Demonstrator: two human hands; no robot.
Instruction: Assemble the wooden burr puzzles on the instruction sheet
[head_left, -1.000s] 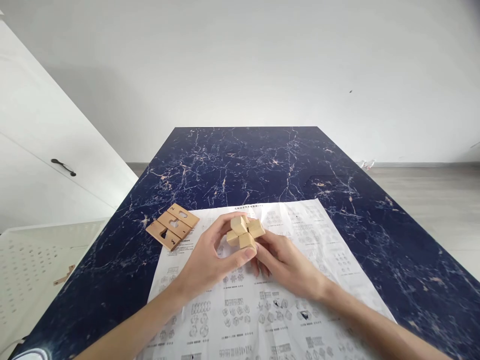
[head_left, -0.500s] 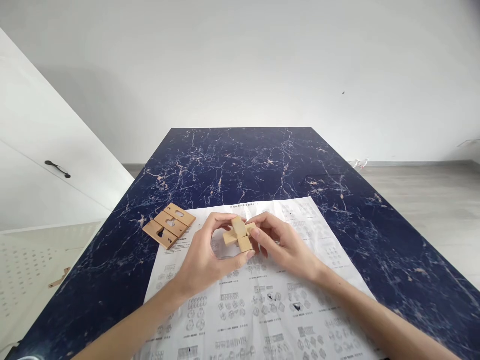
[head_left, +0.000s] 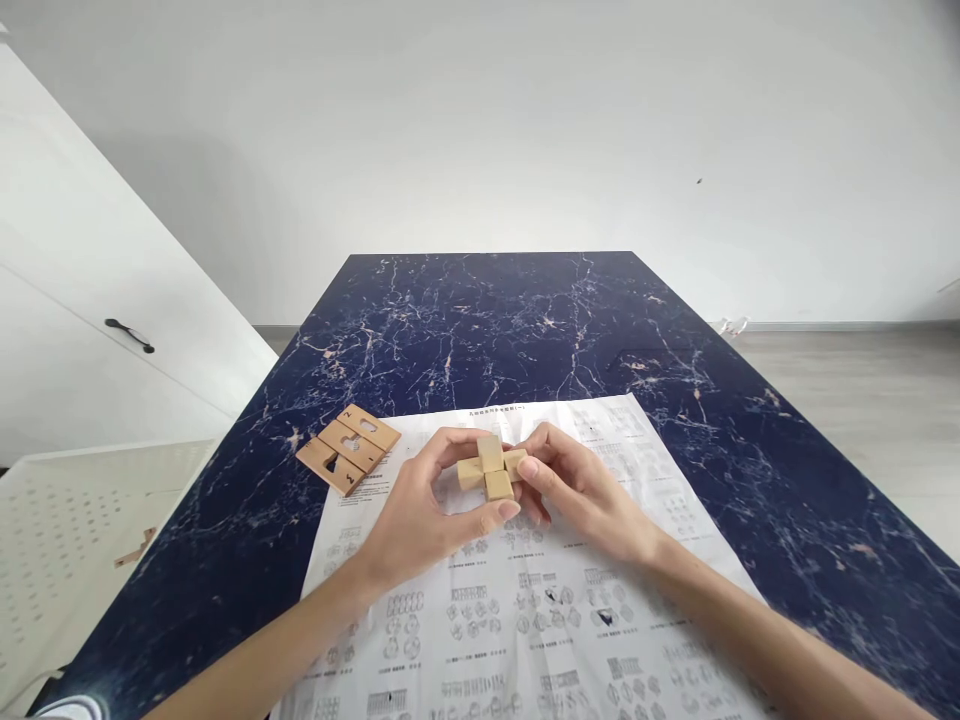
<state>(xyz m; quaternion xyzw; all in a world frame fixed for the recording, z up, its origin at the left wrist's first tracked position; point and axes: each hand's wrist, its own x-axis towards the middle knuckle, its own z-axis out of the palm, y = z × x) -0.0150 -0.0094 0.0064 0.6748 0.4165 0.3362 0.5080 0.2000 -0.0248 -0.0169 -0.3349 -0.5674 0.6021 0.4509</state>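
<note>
Both hands hold a small pale wooden cross-shaped puzzle (head_left: 489,470) just above a printed paper sheet (head_left: 525,600). My left hand (head_left: 420,515) curls round it from the left, thumb under the lower block, fingers over the top. My right hand (head_left: 581,492) pinches its right arm with thumb and fingers. Three flat brown wooden pieces (head_left: 349,448) with cut-out notches lie side by side on the table, left of my left hand.
The sheet lies on a dark blue marble-patterned table (head_left: 525,320). A white cabinet with a black handle (head_left: 129,334) stands at the left, above a white perforated surface (head_left: 60,530) carrying a small wooden bit (head_left: 135,552). Grey floor lies to the right.
The puzzle has been turned in my hands and shows a plain cross shape. My right fingers came up from beneath it to pinch its right side. The flat pieces did not move.
</note>
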